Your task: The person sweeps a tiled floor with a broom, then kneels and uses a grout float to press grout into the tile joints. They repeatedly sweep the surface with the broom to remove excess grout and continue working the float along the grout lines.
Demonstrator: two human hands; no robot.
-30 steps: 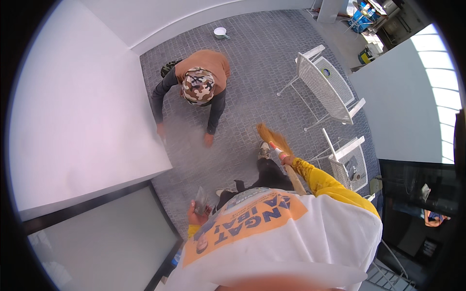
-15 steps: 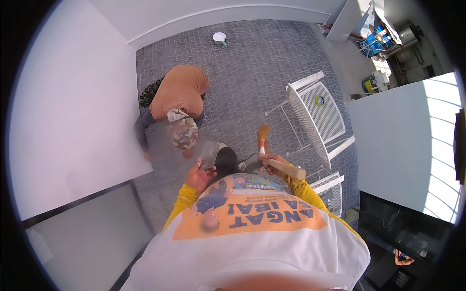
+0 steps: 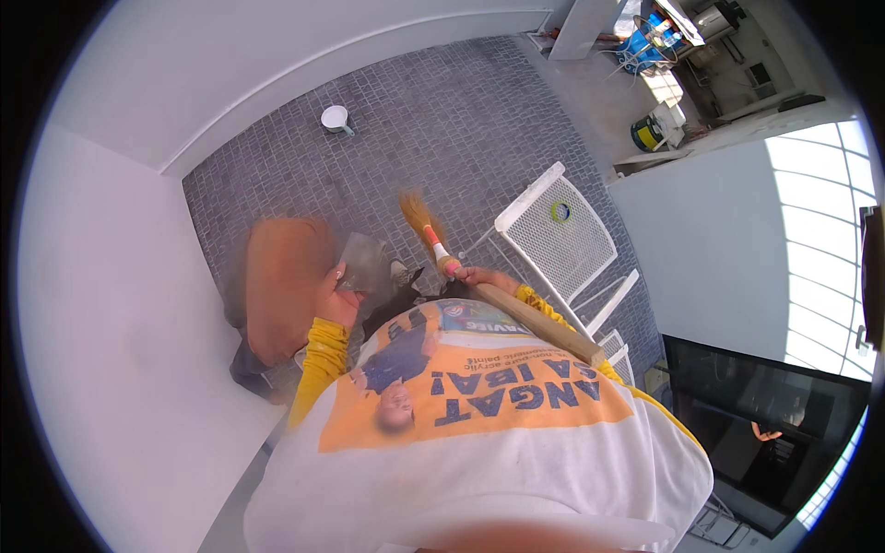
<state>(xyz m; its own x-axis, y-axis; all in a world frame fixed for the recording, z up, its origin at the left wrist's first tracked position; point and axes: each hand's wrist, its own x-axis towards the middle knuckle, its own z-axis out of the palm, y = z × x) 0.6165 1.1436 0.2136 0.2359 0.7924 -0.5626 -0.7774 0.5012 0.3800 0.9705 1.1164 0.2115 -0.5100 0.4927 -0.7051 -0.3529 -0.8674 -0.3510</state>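
In my right hand (image 3: 475, 276) is a straw broom (image 3: 435, 241), gripped near the red and white binding at its neck. Its bristles point away from me over the floor, and the thick wooden handle runs back past my right forearm. My left hand (image 3: 339, 300) is closed on the near edge of a flat, see-through piece (image 3: 365, 262), its kind unclear. Close beyond that hand a co-worker in an orange-brown top (image 3: 281, 286) bends low beside the left wall; my hand and blur hide part of them.
A white mesh chair (image 3: 562, 249) with a green roll (image 3: 560, 212) on its seat stands to my right. A white dipper (image 3: 336, 119) lies on the grey tiled floor (image 3: 442, 111) near the far wall. Beyond the opening sits a paint bucket (image 3: 648, 135).
My view has turned, shifting the room in the picture. The broom's bristles have swung left and its handle lies closer along my right arm. My left hand and the clear piece are raised slightly.
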